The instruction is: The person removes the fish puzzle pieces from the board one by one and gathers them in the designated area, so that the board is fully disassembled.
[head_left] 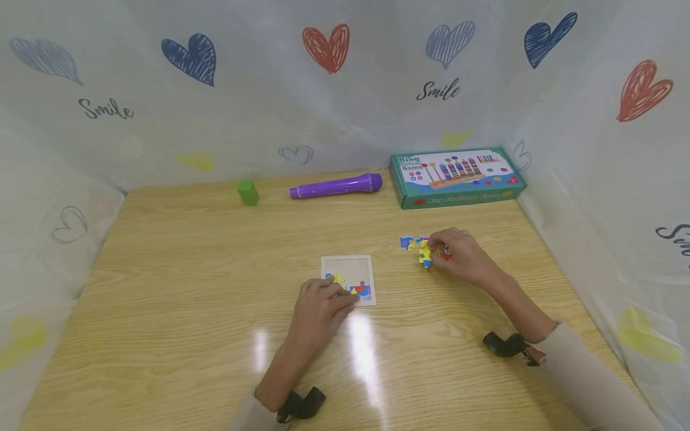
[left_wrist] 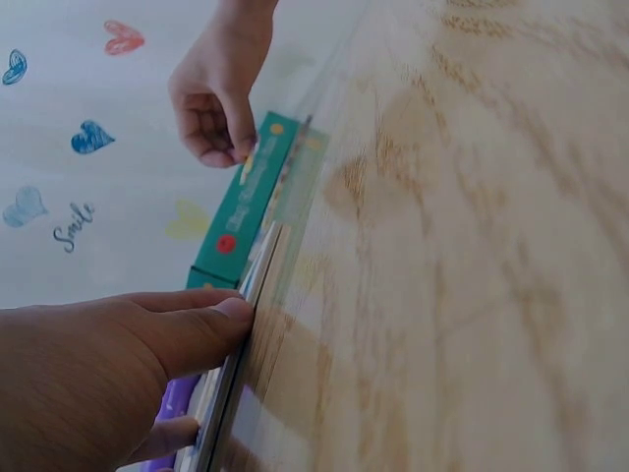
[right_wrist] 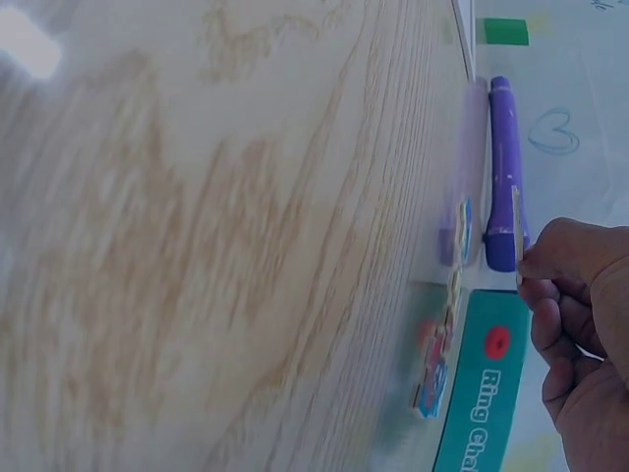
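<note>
1. White backdrop sheet [head_left: 366, 102] printed with red, blue and yellow hearts; "Smile" reads in black script.
2. Pale wood-grain desk [head_left: 188, 299].
3. Flat green cardboard box [head_left: 458, 176], back right, lettered "Ring Challenge Game" on top and along its front edge.
4. Left hand [head_left: 320, 308], fingers extended, resting on the tray's lower left.
5. Right hand [head_left: 458, 254], thumb and fingertips pinching a puzzle piece.
6. Square, pale-rimmed puzzle tray [head_left: 347, 267], flat on the desk near its middle, partly filled with yellow, red and blue pieces [head_left: 360, 290].
7. Yellow puzzle piece with a blue lower end [head_left: 426, 256], held up right of the tray.
8. Loose blue-and-yellow puzzle pieces [head_left: 406, 242] beside the right hand; their number is hard to tell behind the fingers.
</note>
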`<state>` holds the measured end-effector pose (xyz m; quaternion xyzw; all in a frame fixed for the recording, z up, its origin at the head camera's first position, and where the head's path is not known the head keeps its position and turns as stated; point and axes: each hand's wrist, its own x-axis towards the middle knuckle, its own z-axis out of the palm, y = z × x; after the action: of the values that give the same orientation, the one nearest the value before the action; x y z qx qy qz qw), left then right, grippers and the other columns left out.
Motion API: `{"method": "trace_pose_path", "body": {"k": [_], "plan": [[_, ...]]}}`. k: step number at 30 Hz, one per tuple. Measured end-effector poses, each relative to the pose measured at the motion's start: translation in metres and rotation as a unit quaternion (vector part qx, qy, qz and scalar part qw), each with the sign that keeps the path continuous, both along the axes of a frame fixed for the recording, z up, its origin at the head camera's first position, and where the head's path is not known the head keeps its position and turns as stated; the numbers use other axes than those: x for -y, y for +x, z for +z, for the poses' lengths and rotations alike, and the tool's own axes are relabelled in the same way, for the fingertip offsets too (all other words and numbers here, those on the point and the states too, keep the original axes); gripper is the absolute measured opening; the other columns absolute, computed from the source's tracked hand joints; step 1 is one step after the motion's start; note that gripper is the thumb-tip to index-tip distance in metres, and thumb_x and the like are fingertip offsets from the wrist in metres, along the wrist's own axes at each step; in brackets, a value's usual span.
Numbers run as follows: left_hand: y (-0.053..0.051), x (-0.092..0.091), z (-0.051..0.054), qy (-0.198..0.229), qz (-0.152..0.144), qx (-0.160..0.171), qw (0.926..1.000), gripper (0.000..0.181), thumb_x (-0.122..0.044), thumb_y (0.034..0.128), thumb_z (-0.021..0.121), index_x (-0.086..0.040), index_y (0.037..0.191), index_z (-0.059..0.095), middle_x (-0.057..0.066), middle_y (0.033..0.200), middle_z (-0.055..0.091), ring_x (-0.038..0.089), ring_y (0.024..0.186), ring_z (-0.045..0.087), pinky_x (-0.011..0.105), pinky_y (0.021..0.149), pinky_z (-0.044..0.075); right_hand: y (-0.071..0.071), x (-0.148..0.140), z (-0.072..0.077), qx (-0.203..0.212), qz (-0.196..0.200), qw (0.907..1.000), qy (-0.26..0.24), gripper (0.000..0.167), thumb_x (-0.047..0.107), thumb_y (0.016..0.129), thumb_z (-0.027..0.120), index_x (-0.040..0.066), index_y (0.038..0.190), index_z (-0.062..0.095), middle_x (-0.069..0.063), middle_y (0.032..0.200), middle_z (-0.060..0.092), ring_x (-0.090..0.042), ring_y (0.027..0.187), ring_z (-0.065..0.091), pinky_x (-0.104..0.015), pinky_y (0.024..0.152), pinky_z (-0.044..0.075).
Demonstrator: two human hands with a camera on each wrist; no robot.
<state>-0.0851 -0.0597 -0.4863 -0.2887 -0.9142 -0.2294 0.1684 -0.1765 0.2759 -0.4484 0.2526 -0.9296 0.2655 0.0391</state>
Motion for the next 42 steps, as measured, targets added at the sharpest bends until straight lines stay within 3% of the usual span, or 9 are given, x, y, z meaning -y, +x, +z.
{"method": "trace_pose_path", "body": {"k": [30, 37, 42], "plan": [[0.000, 0.000, -0.002, -0.001, 0.000, -0.003, 1.0000, 0.014, -0.018, 0.0851, 0.081, -0.025, 0.098, 0.082, -0.006, 0.090, 0.072, 0.038, 0.111, 0.065, 0.051, 0.095, 0.046, -0.011, -0.012, -0.018, 0.045, 0.000, 0.9990, 0.004, 0.016, -0.002, 0.085, 0.072, 0.000, 0.100, 0.067, -0.007, 0.093, 0.068, -0.028, 0.092, 0.060, -0.050, 0.088, 0.037], [0.000, 0.000, -0.002, 0.003, -0.001, 0.001, 1.0000, 0.014, -0.018, 0.0854, 0.080, -0.025, 0.097, 0.082, -0.007, 0.090, 0.071, 0.037, 0.112, 0.064, 0.050, 0.096, 0.046, -0.012, -0.013, -0.020, 0.035, 0.008, 0.9993, 0.009, 0.016, -0.004, 0.085, 0.073, -0.001, 0.100, 0.068, -0.009, 0.093, 0.069, -0.030, 0.089, 0.062, -0.056, 0.091, 0.040], [0.000, 0.000, -0.002, 0.000, 0.001, 0.001, 1.0000, 0.013, -0.019, 0.0862, 0.080, -0.025, 0.098, 0.082, -0.007, 0.090, 0.071, 0.036, 0.113, 0.064, 0.050, 0.096, 0.046, -0.010, -0.013, -0.019, 0.022, 0.005, 0.9997, 0.011, 0.016, -0.002, 0.086, 0.073, 0.001, 0.100, 0.068, -0.008, 0.094, 0.069, -0.029, 0.091, 0.061, -0.054, 0.089, 0.039]]}}
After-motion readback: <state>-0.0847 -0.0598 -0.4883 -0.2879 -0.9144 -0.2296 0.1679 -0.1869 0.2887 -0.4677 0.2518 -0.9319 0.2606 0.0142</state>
